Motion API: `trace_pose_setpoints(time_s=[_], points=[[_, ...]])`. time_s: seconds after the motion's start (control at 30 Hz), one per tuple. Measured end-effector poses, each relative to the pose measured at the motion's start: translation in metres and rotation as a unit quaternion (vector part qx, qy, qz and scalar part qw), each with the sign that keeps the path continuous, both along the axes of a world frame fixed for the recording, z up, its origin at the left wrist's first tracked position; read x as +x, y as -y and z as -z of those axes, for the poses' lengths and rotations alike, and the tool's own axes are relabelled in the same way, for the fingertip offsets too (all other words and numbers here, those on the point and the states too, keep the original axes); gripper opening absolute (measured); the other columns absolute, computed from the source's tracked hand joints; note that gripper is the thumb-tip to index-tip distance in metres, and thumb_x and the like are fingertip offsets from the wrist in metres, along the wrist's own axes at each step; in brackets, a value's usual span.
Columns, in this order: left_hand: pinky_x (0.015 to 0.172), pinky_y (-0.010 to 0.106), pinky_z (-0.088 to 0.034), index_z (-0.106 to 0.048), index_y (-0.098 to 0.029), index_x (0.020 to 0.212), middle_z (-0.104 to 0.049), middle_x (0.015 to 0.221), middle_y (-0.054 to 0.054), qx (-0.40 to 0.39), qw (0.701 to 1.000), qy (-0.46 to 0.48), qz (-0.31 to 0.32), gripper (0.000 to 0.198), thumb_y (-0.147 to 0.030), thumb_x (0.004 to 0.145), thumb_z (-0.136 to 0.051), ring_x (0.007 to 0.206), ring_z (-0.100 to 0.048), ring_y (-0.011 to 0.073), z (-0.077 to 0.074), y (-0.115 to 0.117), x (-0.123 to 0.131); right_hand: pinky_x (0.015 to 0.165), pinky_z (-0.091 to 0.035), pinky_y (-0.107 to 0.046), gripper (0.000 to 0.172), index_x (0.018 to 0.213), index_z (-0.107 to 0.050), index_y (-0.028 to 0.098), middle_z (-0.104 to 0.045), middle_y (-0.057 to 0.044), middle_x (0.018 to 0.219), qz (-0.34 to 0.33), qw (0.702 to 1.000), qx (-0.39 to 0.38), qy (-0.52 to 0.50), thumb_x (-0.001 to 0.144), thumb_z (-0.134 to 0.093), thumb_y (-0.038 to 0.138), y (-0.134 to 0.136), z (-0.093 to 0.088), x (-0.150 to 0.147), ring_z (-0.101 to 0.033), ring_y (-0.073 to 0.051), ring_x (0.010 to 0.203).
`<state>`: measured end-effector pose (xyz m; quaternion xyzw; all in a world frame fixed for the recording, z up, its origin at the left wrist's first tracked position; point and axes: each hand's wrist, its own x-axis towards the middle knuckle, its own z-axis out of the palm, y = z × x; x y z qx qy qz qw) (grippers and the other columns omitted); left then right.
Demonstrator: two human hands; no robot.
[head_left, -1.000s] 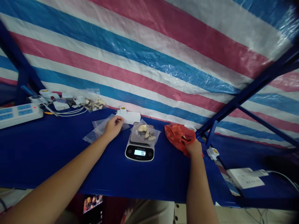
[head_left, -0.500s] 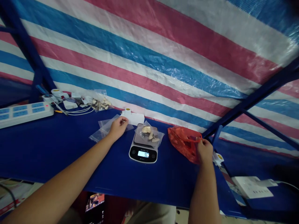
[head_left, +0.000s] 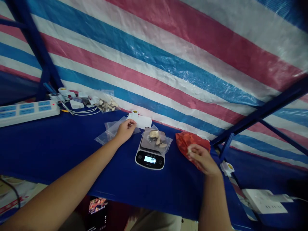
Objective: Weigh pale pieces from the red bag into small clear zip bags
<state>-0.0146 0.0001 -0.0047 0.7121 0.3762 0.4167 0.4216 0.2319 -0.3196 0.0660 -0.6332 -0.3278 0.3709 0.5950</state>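
Note:
A kitchen scale [head_left: 149, 159] stands on the blue table, its lit display reading 9.6. On its plate lies a clear plastic bag [head_left: 167, 141] with several pale, dried, mushroom-like slices [head_left: 154, 134] on or in it. My right hand [head_left: 201, 158] pinches a small pale piece [head_left: 189, 150] above a crumpled red plastic bag [head_left: 184, 141], right of the scale. My left hand [head_left: 126, 131], fingers curled together, rests over flat clear zip bags [head_left: 108, 131] left of the scale. Whether anything is between its fingertips is hidden.
A white box [head_left: 143, 122] and a plug adapter [head_left: 134, 113] sit behind the scale. At the back left are a filled clear bag [head_left: 107, 104], cables and a power strip [head_left: 29, 110]. Another white socket block [head_left: 263, 202] lies right. A lit phone [head_left: 97, 210] shows below the table edge.
My right hand has let go of the red bag's edge and moved left over it, now pinching a small pale piece. My left hand stays by the clear bags. The view has shifted slightly.

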Motion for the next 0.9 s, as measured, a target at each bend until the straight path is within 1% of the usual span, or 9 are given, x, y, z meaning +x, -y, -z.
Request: trace_pose_setpoints(time_s=[0.07,0.13,0.23,0.33,0.43,0.57,0.63,0.73,0.9], points=[[0.073,0.032,-0.049,-0.065,-0.021,0.082,-0.07,0.085,0.002,0.001,1.0,0.0,-0.001,0.017,-0.036,0.075,-0.059,0.073,-0.059,0.0173,0.0,0.0,0.0,0.066,-0.055,-0.027,0.046,0.088,-0.07,0.02,-0.071,-0.003,0.081,-0.039,0.998,-0.039,0.005,0.056,-0.096,0.039,-0.026,0.002,-0.017,-0.066,-0.015,0.068],[0.073,0.032,-0.049,-0.065,-0.021,0.082,-0.07,0.086,0.002,0.002,1.0,0.001,-0.001,0.016,-0.035,0.076,-0.059,0.073,-0.059,0.0173,0.001,0.0,0.0,0.068,-0.056,-0.027,0.044,0.081,-0.069,0.019,-0.073,-0.003,0.078,-0.033,0.998,-0.048,0.026,0.056,-0.096,0.041,-0.042,0.005,-0.028,-0.066,-0.015,0.067],[0.071,0.031,-0.049,-0.065,-0.021,0.082,-0.07,0.085,0.002,0.001,1.0,0.003,0.0,0.016,-0.035,0.076,-0.06,0.072,-0.059,0.0171,0.002,0.0,0.0,0.067,-0.056,-0.027,0.042,0.071,-0.069,0.018,-0.072,-0.003,0.073,-0.006,0.997,-0.054,0.054,0.055,-0.096,0.047,-0.05,0.007,-0.033,-0.066,-0.015,0.066],[0.07,0.031,-0.048,-0.065,-0.021,0.082,-0.07,0.085,0.002,0.0,1.0,0.003,0.0,0.015,-0.034,0.076,-0.06,0.07,-0.058,0.0166,0.002,0.0,0.001,0.068,-0.056,-0.027,0.041,0.07,-0.072,0.017,-0.072,-0.003,0.072,-0.008,0.997,-0.047,0.061,0.056,-0.095,0.048,-0.053,0.011,-0.038,-0.066,-0.015,0.066],[0.07,0.031,-0.048,-0.065,-0.021,0.082,-0.07,0.084,0.002,0.001,1.0,0.004,0.003,0.016,-0.035,0.076,-0.059,0.069,-0.058,0.0165,0.001,0.0,0.001,0.067,-0.058,-0.027,0.04,0.071,-0.073,0.017,-0.073,-0.003,0.071,-0.003,0.999,-0.032,0.023,0.053,-0.097,0.045,-0.064,0.014,-0.05,-0.067,-0.015,0.065],[0.071,0.031,-0.048,-0.065,-0.021,0.084,-0.07,0.086,0.002,0.002,1.0,0.003,0.007,0.018,-0.036,0.076,-0.06,0.071,-0.059,0.0168,0.002,-0.001,0.001,0.072,-0.061,-0.029,0.046,0.082,-0.075,0.017,-0.077,-0.006,0.084,0.037,0.998,-0.025,-0.04,0.053,-0.095,0.048,-0.073,0.014,-0.058,-0.072,-0.017,0.074],[0.071,0.031,-0.048,-0.065,-0.021,0.084,-0.07,0.086,0.002,0.004,1.0,0.002,0.005,0.018,-0.036,0.077,-0.059,0.072,-0.059,0.0168,0.003,-0.001,0.001,0.065,-0.061,-0.027,0.051,0.084,-0.075,0.016,-0.076,-0.008,0.084,0.086,0.995,-0.037,-0.041,0.051,-0.094,0.05,-0.071,0.014,-0.052,-0.072,-0.017,0.069],[0.071,0.031,-0.048,-0.065,-0.021,0.084,-0.07,0.087,0.002,0.003,1.0,0.001,0.004,0.018,-0.035,0.077,-0.059,0.072,-0.059,0.0167,0.002,-0.001,0.0,0.046,-0.053,-0.022,0.05,0.078,-0.073,0.015,-0.071,-0.004,0.069,0.158,0.986,-0.048,-0.021,0.049,-0.092,0.051,-0.064,0.015,-0.036,-0.064,-0.012,0.051],[0.072,0.03,-0.049,-0.065,-0.021,0.085,-0.071,0.088,0.002,0.0,1.0,0.001,0.003,0.018,-0.035,0.076,-0.059,0.073,-0.059,0.0163,0.0,0.001,0.0,0.036,-0.041,-0.02,0.045,0.073,-0.069,0.016,-0.063,0.001,0.06,0.2,0.979,-0.039,0.011,0.055,-0.086,0.054,-0.06,0.02,-0.022,-0.054,-0.01,0.043]])
